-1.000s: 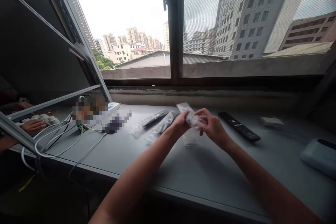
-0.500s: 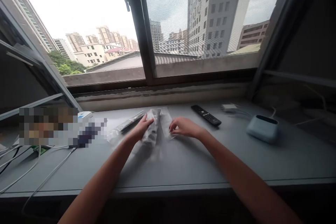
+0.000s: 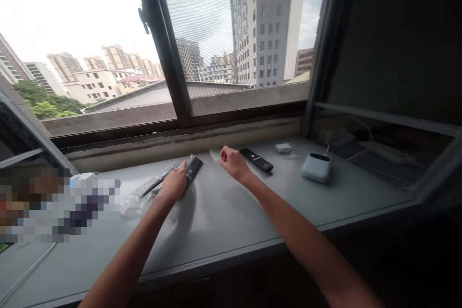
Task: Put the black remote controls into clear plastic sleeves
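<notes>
"What had changed in the head view?"

"The hands had parted. A second earlier both worked together on one plastic-wrapped piece. By this moment the left hand (image 3: pixel 174 184) alone had its fingers closed round a held remote control (image 3: pixel 194 168), left of the bare remote control (image 3: pixel 257 160)."

"And the right hand?"

"The right hand (image 3: pixel 233 161) was just left of the bare remote control, fingers curled tight; it looked to be pinching clear plastic film (image 3: pixel 214 155)."

"What else lay about?"

"A plastic-wrapped black item (image 3: pixel 159 182) lay on the worktop (image 3: pixel 231 211), farther left of the bare remote control. To the right of that remote were a white power adapter (image 3: pixel 283 147) and a light-blue device (image 3: pixel 316 168)."

"What did that mean for the work?"

"I judged that plastic and remote had been separated. The held one's dark face showed, though I couldn't tell whether any wrap clung to it."
</notes>
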`<state>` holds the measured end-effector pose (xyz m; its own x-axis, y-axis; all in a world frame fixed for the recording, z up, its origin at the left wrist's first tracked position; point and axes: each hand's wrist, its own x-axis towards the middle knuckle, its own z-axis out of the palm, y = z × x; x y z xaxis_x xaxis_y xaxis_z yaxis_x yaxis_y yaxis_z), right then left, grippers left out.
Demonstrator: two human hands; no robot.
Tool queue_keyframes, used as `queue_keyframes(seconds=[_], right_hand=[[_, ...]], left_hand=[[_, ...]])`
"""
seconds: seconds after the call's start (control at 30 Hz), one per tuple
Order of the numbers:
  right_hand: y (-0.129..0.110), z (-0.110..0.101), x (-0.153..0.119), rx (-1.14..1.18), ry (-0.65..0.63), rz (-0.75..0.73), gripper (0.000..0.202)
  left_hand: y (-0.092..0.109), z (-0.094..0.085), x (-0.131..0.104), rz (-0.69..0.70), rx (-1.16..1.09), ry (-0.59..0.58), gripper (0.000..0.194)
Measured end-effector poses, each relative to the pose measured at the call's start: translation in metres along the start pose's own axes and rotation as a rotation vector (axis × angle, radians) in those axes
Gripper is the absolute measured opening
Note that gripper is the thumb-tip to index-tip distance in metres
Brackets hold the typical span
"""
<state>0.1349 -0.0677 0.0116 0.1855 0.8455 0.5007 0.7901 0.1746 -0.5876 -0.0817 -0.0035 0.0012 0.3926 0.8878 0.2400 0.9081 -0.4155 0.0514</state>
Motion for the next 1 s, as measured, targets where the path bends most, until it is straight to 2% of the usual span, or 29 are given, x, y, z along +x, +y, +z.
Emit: queue_keyframes(seconds=[0.07,0.13,0.17,0.3,0.43,0.5,0.57,0.63,0.77,0.83,0.9,1.0], right_hand=[[-0.003,0.007,-0.002,0.013,-0.007,-0.071,0.018],[-0.007,0.011,-0.005,0.037,0.010,-0.130,0.019],[-0.009,0.013,-0.006,0.053,0.020,-0.150,0.019],[-0.014,0.010,-0.008,0.105,0.013,-0.174,0.021],[-0.013,0.003,-0.006,0.044,0.044,-0.033,0.019],[-0.012,0.000,-0.004,0.002,0.078,0.045,0.017],[-0.011,-0.002,-0.004,-0.022,0.091,0.074,0.015],[-0.013,-0.003,-0.006,-0.037,0.087,0.040,0.014],[-0.020,-0.003,-0.011,-0.063,0.084,-0.127,0.017],[-0.022,-0.004,-0.013,-0.099,0.077,-0.187,0.019],[-0.023,-0.005,-0.014,-0.165,0.055,-0.213,0.021],[-0.020,-0.008,-0.014,-0.261,-0.002,-0.251,0.022]], left_hand=[[0.009,-0.005,-0.003,0.026,0.064,0.129,0.040],[0.023,-0.010,-0.005,0.093,-0.005,0.228,0.033],[0.032,-0.013,-0.005,0.133,-0.087,0.217,0.036],[0.062,-0.018,-0.003,0.245,-0.388,0.028,0.048],[0.075,-0.018,-0.005,0.242,-0.420,0.094,0.044],[0.075,-0.018,-0.008,0.214,-0.381,0.113,0.041],[0.072,-0.018,-0.007,0.191,-0.412,0.083,0.040],[0.068,-0.018,-0.002,0.139,-0.673,-0.013,0.040],[0.065,-0.013,0.021,-0.152,-1.540,-0.391,0.055],[0.070,-0.012,0.033,-0.262,-1.818,-0.502,0.057],[0.079,-0.012,0.042,-0.332,-1.978,-0.470,0.056],[0.095,-0.014,0.051,-0.395,-2.108,-0.352,0.057]])
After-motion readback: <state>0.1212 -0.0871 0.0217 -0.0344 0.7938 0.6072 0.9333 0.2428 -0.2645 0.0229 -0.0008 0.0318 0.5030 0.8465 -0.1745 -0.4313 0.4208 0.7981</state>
